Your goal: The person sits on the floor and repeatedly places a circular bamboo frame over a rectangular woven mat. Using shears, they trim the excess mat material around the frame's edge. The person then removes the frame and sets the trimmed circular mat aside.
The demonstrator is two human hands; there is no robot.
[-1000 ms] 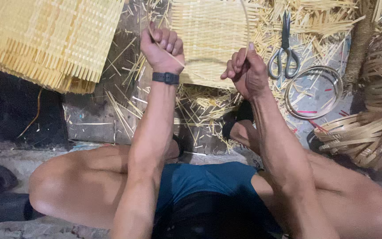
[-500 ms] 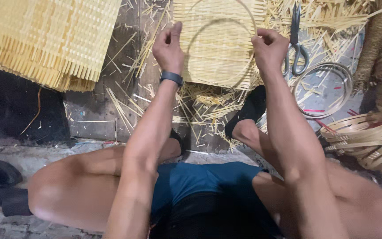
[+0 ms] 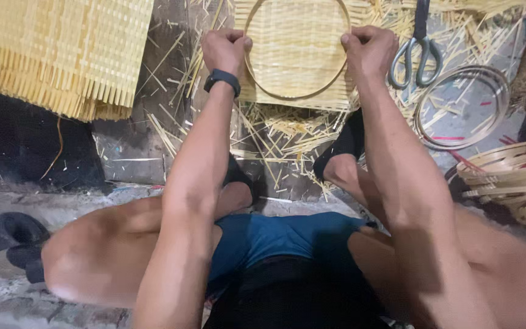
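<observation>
The left hand (image 3: 225,50) and right hand (image 3: 369,52) have their fingers closed on the thin round bamboo hoop (image 3: 296,94), lying on the square woven bamboo mat (image 3: 296,55), far centre. Better to keep both grips level, hoop centred.

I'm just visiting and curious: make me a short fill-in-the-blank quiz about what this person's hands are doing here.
1. The left hand and right hand together hold a thin bamboo ____ over the woven mat.
2. The wrist of the ____ hand wears a dark watch.
3. Just right of the right hand, a pair of ____ lies on the floor.
4. Coiled bamboo strips lie at the ____ edge of the view.

Missing words: hoop; left; scissors; right
</observation>
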